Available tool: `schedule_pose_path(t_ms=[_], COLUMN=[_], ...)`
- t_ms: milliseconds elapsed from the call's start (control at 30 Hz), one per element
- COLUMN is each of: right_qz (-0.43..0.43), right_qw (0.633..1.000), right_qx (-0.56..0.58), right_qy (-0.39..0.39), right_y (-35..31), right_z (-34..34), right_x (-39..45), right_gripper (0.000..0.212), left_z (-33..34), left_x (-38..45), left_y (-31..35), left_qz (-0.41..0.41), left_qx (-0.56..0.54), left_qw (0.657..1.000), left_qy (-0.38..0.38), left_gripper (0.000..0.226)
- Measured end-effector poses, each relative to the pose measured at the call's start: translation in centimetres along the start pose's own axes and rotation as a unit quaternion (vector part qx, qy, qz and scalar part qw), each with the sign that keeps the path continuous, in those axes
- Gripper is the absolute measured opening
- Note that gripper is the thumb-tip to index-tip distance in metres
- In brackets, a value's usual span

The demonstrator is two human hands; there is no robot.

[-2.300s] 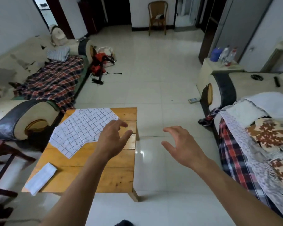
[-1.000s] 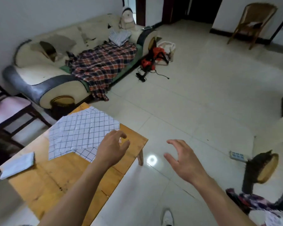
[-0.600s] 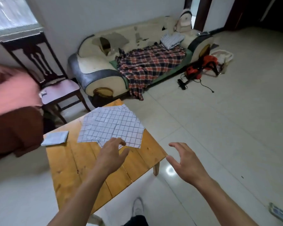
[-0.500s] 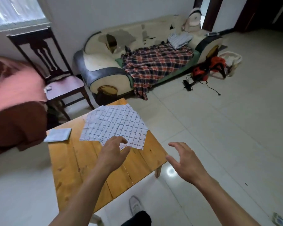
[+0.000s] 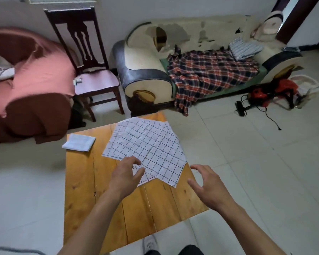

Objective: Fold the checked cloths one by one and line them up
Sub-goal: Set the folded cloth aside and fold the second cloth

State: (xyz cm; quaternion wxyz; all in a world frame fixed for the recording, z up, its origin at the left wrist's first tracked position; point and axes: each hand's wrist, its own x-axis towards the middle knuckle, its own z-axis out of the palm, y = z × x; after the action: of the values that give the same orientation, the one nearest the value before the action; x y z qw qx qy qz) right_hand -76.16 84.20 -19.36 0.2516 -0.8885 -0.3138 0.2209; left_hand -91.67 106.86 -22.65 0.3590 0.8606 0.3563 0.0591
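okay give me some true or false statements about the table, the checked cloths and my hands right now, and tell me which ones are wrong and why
1. One folded cloth lies at the far left corner of the wooden table. True.
2. The left hand grips a lifted cloth in the air. False: it hovers with loosely curled fingers over the near edge of the spread checked cloths, which lie flat.
3. The right hand holds nothing. True.
4. The spread checked cloths hang over the dark wooden chair. False: they lie on the table, overlapping each other.
5. A plaid blanket is on the sofa. True.
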Motion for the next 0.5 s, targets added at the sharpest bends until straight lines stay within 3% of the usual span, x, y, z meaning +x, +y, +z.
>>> schedule_pose_path(t_ms=[200,500], right_qz=[-0.031,-0.084], right_qw=[0.998,0.987], right_qx=[0.004,-0.017], right_qy=[-0.054,-0.133], right_y=[1.0,6.4], right_z=[0.9,-1.0], right_x=[4.9,11.6], right_gripper=[0.047,0.047], left_z=[0.9,6.5], left_x=[1.3,2.2], left_y=[-1.6,1.7], left_qz=[-0.038,-0.130], left_qx=[0.012,-0.001], left_qw=[0.999,0.988], left_qy=[0.024,0.078], left_gripper=[0.021,0.015])
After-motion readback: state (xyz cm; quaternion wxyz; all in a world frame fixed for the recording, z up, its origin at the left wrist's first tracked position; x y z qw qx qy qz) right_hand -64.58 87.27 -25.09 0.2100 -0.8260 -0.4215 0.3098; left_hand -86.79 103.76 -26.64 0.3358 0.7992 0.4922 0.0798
